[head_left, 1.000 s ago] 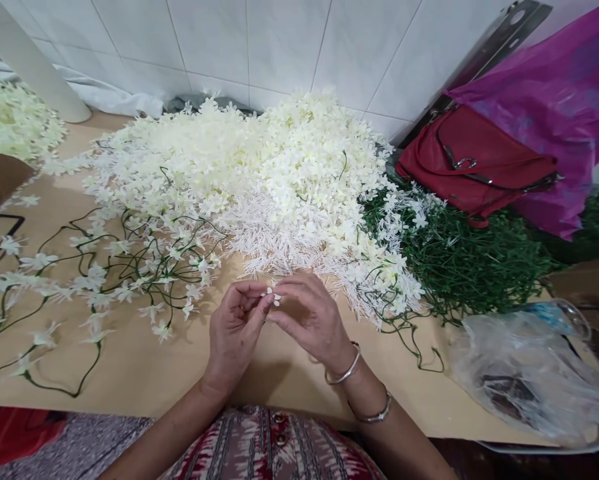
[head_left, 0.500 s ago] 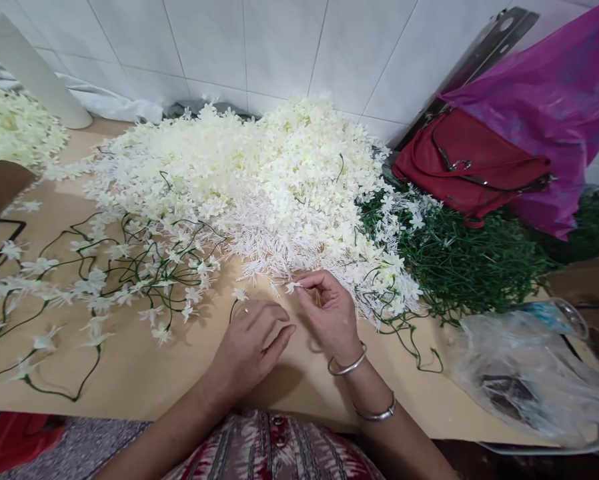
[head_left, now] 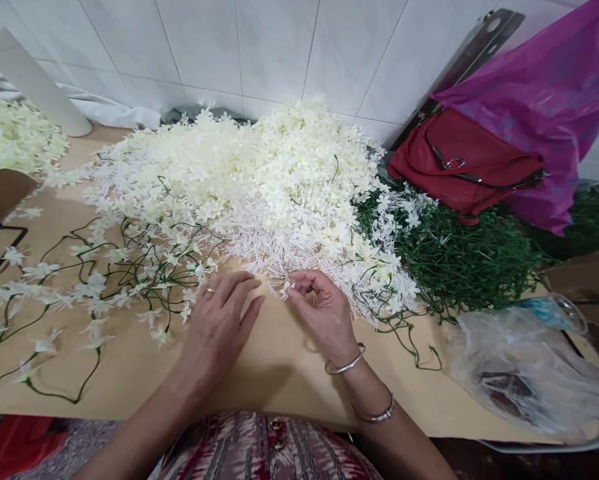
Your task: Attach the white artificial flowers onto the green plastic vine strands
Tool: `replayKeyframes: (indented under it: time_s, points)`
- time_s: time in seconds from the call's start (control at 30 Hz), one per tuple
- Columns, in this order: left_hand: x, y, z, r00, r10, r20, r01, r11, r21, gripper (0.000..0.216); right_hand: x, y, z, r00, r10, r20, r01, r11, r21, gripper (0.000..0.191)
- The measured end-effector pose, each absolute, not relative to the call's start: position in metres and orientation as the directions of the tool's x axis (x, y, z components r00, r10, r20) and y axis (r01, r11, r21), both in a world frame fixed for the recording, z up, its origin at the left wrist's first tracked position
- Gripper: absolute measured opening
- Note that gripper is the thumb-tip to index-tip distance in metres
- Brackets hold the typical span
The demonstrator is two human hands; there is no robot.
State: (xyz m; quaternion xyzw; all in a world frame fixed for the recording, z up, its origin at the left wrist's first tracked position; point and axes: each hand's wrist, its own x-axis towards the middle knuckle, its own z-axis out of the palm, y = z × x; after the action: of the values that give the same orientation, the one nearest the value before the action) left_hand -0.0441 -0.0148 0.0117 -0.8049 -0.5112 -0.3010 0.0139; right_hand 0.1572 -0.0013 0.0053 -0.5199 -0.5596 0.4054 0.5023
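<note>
At the left of the counter [head_left: 289,387], stemmed blossoms [head_left: 94,283] are spread in a loose tangle and can be judged the finished share. Beside them, thumb and fingers are held apart in the left grip [head_left: 217,327], and nothing is seen in it. Across the middle and far side, a large heap of pale loose blossoms [head_left: 299,160] seems left to be used. At its near edge, a small white flower [head_left: 286,289], thin-petalled and partly hidden, is pinched between thumb and forefinger of the right grip [head_left: 324,317]. Farther right, green stems [head_left: 469,260], mostly bare, are piled, apparently also unused.
</note>
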Motion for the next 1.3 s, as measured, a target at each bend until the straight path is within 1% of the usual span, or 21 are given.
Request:
replayKeyframes:
  time_s: [0.07, 0.17, 0.23, 0.3, 0.4, 0.47, 0.5, 0.57, 0.6, 0.63, 0.67, 0.73, 0.77, 0.87, 0.93, 1.03, 1.1, 1.2, 1.3]
  points:
    - [-0.027, -0.017, 0.015, 0.229, 0.858, 0.46, 0.752, -0.456, 0.476, 0.022, 0.157, -0.002, 0.007, 0.02, 0.989, 0.144, 0.161, 0.139, -0.977, 0.017]
    - [-0.007, -0.019, 0.015, 0.16, 0.935, 0.315, 0.582, -0.347, 0.735, 0.02, 0.159, -0.003, 0.008, -0.011, 0.989, 0.145, 0.147, 0.145, -0.978, 0.016]
    - [0.001, -0.019, 0.014, 0.12, 0.962, 0.247, 0.449, -0.274, 0.851, 0.015, 0.161, -0.002, 0.008, -0.03, 0.991, 0.128, 0.112, 0.131, -0.985, 0.015]
    - [0.004, -0.02, 0.013, 0.063, 0.973, 0.223, 0.356, -0.23, 0.906, 0.013, 0.165, -0.001, 0.007, -0.044, 0.994, 0.103, 0.062, 0.105, -0.992, 0.015]
    - [0.005, -0.028, 0.014, -0.03, 0.976, 0.217, 0.323, -0.196, 0.926, 0.013, 0.169, 0.003, 0.006, 0.014, 0.995, 0.098, 0.053, 0.097, -0.994, 0.014]
    - [0.006, -0.036, 0.016, -0.015, 0.973, 0.229, 0.282, -0.216, 0.935, 0.014, 0.172, 0.005, 0.005, 0.109, 0.986, 0.128, 0.113, 0.115, -0.987, 0.012]
    - [0.007, -0.04, 0.016, 0.051, 0.968, 0.244, 0.239, -0.249, 0.938, 0.014, 0.173, 0.007, 0.005, 0.151, 0.977, 0.149, 0.152, 0.126, -0.98, 0.011]
    - [0.009, -0.046, 0.016, 0.251, 0.936, 0.247, 0.149, -0.289, 0.946, 0.015, 0.175, 0.008, 0.004, 0.192, 0.961, 0.2, 0.237, 0.153, -0.959, 0.009]
    - [0.011, -0.047, 0.014, 0.337, 0.916, 0.219, 0.119, -0.272, 0.955, 0.014, 0.175, 0.008, 0.003, 0.189, 0.955, 0.228, 0.286, 0.168, -0.943, 0.008]
    - [0.011, -0.046, 0.011, 0.386, 0.906, 0.174, 0.107, -0.231, 0.967, 0.013, 0.175, 0.008, 0.003, 0.171, 0.951, 0.258, 0.34, 0.189, -0.921, 0.008]
    - [0.012, -0.044, 0.008, 0.393, 0.912, 0.118, 0.116, -0.177, 0.977, 0.014, 0.176, 0.008, 0.003, 0.145, 0.946, 0.291, 0.397, 0.214, -0.892, 0.008]
    - [0.009, -0.037, 0.0, 0.307, 0.951, 0.04, 0.16, -0.093, 0.983, 0.016, 0.175, 0.009, 0.001, 0.083, 0.934, 0.349, 0.495, 0.265, -0.828, 0.011]
    - [0.007, -0.032, -0.003, 0.259, 0.965, 0.038, 0.199, -0.092, 0.976, 0.015, 0.175, 0.01, 0.0, 0.057, 0.927, 0.371, 0.528, 0.287, -0.799, 0.013]
    - [-0.004, -0.02, -0.008, 0.14, 0.985, 0.105, 0.332, -0.146, 0.932, 0.01, 0.172, 0.015, -0.006, 0.025, 0.92, 0.391, 0.588, 0.303, -0.75, 0.019]
    - [-0.01, -0.015, -0.01, 0.067, 0.992, 0.108, 0.32, -0.124, 0.939, 0.009, 0.17, 0.019, -0.009, 0.001, 0.925, 0.38, 0.622, 0.297, -0.725, 0.022]
    - [-0.013, -0.014, -0.011, -0.02, 0.998, 0.064, 0.209, -0.059, 0.976, 0.013, 0.168, 0.022, -0.011, -0.05, 0.925, 0.376, 0.665, 0.312, -0.679, 0.014]
    - [-0.012, -0.014, -0.012, -0.064, 0.995, 0.082, 0.208, -0.067, 0.976, 0.014, 0.169, 0.021, -0.01, -0.041, 0.925, 0.377, 0.661, 0.309, -0.684, 0.014]
    - [-0.01, -0.016, -0.016, -0.121, 0.981, 0.151, 0.253, -0.116, 0.96, 0.016, 0.17, 0.015, -0.005, 0.025, 0.921, 0.39, 0.587, 0.302, -0.751, 0.012]
    - [-0.01, -0.016, -0.021, -0.189, 0.974, 0.125, 0.16, -0.095, 0.983, 0.017, 0.171, 0.01, -0.001, 0.066, 0.909, 0.412, 0.477, 0.334, -0.813, 0.01]
